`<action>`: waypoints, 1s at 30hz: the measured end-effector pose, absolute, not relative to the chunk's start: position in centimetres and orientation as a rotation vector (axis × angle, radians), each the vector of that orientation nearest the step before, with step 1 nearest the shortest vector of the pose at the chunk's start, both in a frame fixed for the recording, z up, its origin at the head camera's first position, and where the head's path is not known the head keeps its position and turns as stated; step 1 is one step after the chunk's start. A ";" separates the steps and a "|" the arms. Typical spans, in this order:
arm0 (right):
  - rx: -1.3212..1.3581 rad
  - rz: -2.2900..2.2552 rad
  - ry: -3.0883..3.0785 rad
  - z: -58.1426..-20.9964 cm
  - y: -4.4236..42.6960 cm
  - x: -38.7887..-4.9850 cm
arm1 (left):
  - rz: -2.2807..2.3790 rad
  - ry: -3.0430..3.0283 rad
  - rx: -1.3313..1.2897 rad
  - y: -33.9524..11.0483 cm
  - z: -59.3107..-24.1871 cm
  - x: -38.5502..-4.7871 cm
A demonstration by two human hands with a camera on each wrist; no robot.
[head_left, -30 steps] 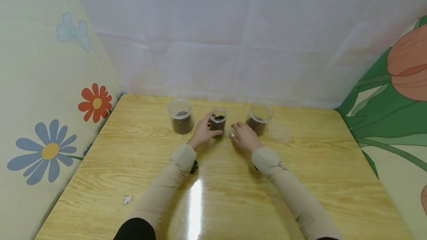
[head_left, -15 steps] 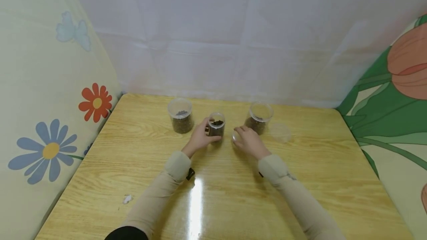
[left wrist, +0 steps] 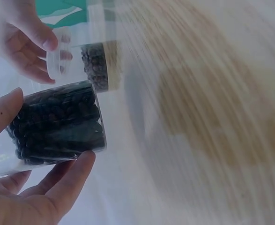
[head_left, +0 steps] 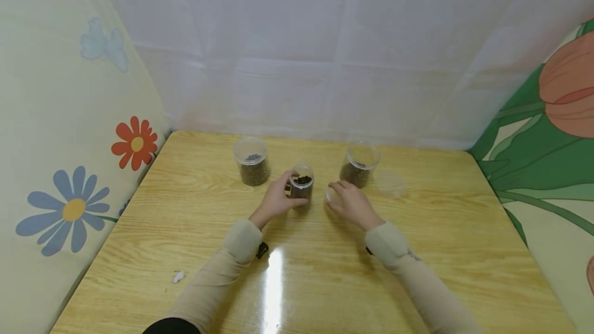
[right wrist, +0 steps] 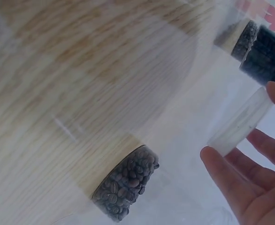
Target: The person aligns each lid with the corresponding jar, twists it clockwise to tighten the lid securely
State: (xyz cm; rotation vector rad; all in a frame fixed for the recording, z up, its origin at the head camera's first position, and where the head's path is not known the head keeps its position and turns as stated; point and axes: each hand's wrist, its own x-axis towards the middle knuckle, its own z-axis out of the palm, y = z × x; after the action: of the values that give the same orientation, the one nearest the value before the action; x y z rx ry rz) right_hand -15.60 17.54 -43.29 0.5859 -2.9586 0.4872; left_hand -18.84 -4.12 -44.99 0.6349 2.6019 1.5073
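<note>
at centre, left hand (head_left: 277, 199) grips jar (left wrist: 57, 125); right hand (head_left: 355, 204) pinches lid (right wrist: 240, 123)

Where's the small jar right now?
In the head view, the small jar is just below the middle, gripped in the left hand. It shows between the left large jar and the right large jar, a little lower than both.
</note>
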 end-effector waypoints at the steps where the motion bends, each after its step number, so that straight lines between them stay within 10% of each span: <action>1: 0.585 0.492 -2.957 -43.3 17.6 -15.5 | 1.506 2.599 0.643 -4.1 -44.9 -18.7; 30: 0.635 0.572 -2.867 -42.5 18.6 -12.3 | 1.356 2.528 0.709 -4.5 -44.7 -15.3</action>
State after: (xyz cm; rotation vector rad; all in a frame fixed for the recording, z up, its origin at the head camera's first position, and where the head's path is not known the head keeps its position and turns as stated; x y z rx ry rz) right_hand -12.28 18.58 -42.53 0.6346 -2.8673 0.5716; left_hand -15.29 -4.49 -44.72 0.7089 2.5281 1.3563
